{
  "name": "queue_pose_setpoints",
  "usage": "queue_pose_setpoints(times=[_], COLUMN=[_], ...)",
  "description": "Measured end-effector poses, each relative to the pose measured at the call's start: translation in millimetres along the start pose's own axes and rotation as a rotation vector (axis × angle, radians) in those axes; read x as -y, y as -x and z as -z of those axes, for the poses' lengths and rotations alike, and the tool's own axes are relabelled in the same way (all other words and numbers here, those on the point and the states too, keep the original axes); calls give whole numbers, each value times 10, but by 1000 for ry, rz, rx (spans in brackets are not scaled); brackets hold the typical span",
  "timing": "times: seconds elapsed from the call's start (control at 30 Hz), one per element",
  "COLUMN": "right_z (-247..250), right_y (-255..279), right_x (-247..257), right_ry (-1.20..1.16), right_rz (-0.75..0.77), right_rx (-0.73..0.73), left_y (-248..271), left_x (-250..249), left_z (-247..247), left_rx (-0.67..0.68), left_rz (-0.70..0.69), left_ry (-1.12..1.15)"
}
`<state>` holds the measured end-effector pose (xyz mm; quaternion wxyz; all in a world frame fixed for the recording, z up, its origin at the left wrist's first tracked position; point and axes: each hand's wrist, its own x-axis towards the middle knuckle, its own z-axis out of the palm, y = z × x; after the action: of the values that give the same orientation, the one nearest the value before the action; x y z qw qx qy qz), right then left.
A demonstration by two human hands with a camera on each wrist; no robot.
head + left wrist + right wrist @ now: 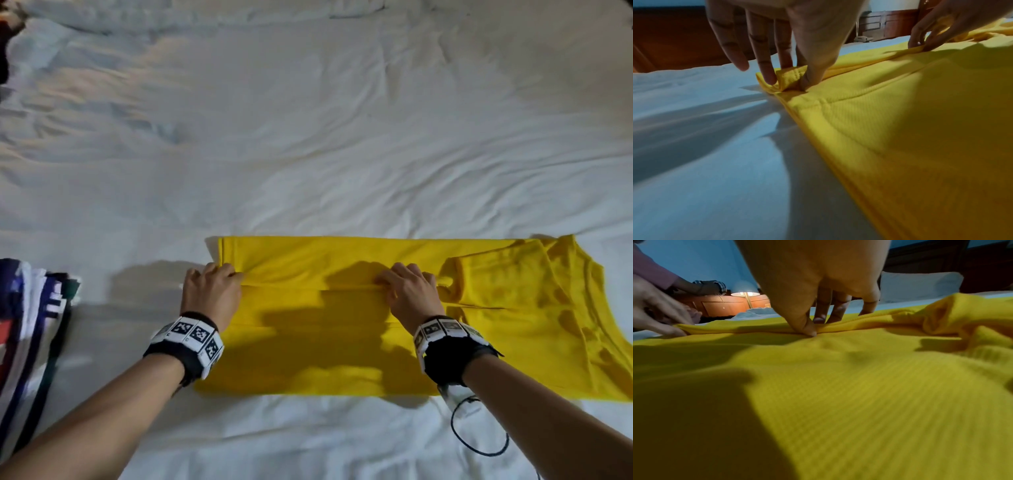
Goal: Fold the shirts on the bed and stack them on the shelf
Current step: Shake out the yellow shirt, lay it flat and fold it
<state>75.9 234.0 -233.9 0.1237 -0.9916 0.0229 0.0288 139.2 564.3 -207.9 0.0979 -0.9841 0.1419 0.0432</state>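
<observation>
A yellow shirt (308, 349) lies flat across the white bed (308, 154), its neck end to the right. A raised fold runs lengthwise through its middle. My left hand (214, 291) pinches that fold at the shirt's left hem; in the left wrist view the thumb and fingers (768, 71) squeeze the hem corner of the yellow shirt (900, 129). My right hand (409, 291) pinches the same fold near the shirt's middle, left of a bunched sleeve (452, 287). In the right wrist view my thumb (807, 327) presses the ridge of the yellow shirt (838, 386).
A pile of striped, patterned clothes (30, 335) lies at the bed's left edge. A white pillow (918, 285) sits beyond the shirt, and a lit lamp (745, 294) stands on a wooden bedside unit. A black cable (479, 431) hangs from my right wristband.
</observation>
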Motion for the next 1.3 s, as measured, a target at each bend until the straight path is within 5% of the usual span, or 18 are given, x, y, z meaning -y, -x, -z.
queue_pose_setpoints(times=[0.13, 0.3, 0.43, 0.57, 0.7, 0.87, 1.03, 1.2, 1.3], right_z=[53, -27, -128, -424, -631, -698, -464, -280, -160], right_y=[54, 295, 639, 867, 826, 689, 770, 995, 1085], right_x=[2, 236, 873, 1661, 2264, 2469, 2181, 1468, 1013], right_ry=[-109, -47, -172, -272, -98, -203, -598, -1024, -1237], right_rz=[-31, -65, 69, 315, 406, 276, 122, -293, -538], right_rx=[-53, -47, -118, 94, 327, 263, 171, -64, -63], left_y=[88, 218, 72, -318, -583, -702, -813, -933, -990], left_x=[89, 92, -55, -30, 114, 200, 12, -622, -1065], left_z=[40, 46, 119, 71, 84, 201, 486, 881, 1005], left_rx=[-113, 108, -14, -22, 149, 255, 348, 487, 596], left_rz=[-20, 69, 28, 0, -5, 27, 13, 240, 76], left_ry=[98, 168, 406, 438, 345, 365, 725, 1104, 1028])
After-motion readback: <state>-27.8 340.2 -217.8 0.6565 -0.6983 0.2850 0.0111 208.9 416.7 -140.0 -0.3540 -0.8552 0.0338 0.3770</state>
